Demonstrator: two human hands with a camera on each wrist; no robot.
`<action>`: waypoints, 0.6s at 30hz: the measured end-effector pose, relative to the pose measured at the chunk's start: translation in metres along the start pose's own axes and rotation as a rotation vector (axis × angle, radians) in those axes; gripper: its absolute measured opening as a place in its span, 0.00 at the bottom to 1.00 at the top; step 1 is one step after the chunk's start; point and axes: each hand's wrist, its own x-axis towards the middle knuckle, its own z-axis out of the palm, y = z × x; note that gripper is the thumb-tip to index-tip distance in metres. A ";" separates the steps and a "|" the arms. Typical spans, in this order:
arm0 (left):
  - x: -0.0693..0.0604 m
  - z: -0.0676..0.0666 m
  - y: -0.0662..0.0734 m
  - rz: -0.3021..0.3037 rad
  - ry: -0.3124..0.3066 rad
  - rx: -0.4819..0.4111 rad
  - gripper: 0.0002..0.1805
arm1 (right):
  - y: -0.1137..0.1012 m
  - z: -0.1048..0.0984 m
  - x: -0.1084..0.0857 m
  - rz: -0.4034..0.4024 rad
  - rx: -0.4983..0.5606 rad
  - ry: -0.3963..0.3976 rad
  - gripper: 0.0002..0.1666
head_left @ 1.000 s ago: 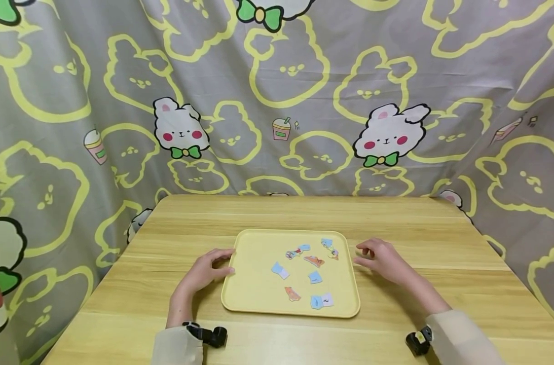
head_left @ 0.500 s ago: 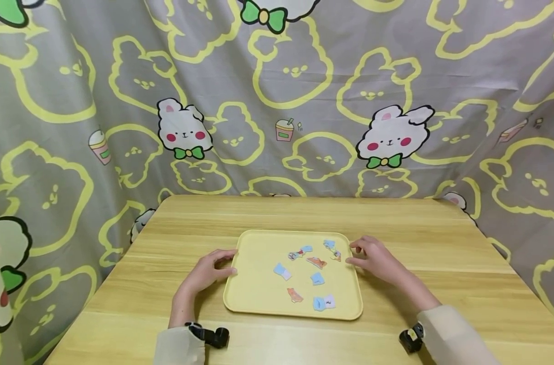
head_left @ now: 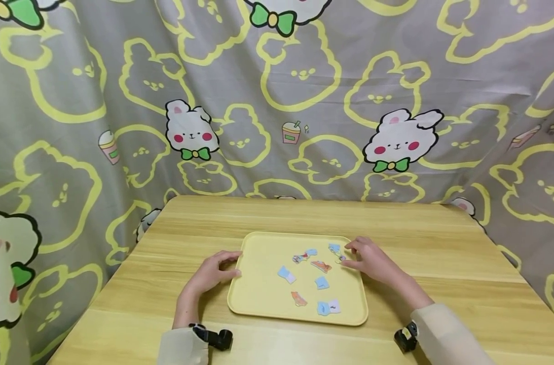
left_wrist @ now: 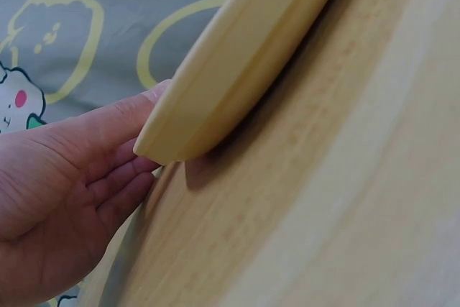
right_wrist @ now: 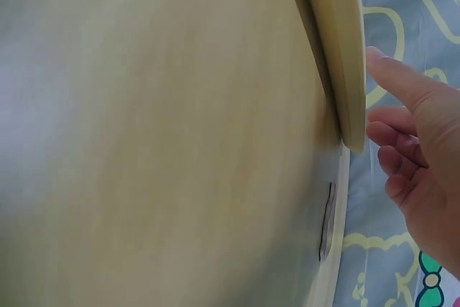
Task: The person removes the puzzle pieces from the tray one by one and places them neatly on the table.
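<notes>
A yellow tray [head_left: 256, 289] lies on the table [head_left: 277, 215], with blue, orange and lilac pieces [head_left: 321, 283] scattered across its middle and right side. The left hand [head_left: 209, 274] touches the tray's left rim, its fingers relaxed and apart from the thumb. The right hand [head_left: 372, 259] reaches over the right rim, fingers loosely bent, beside the colourful piece [head_left: 334, 248] near the far right corner; whether they touch it cannot be told. Behind the table hangs a grey curtain [head_left: 240, 76] printed with rabbits.
</notes>
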 end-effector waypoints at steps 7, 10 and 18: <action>0.001 0.001 -0.002 -0.001 -0.003 -0.012 0.28 | 0.000 0.003 0.008 -0.001 -0.026 -0.032 0.30; 0.001 0.000 -0.002 0.006 -0.003 -0.011 0.28 | 0.001 0.004 0.011 -0.003 -0.034 -0.046 0.33; -0.001 0.000 0.001 -0.007 0.007 -0.016 0.28 | 0.003 0.005 0.016 -0.018 -0.098 -0.061 0.36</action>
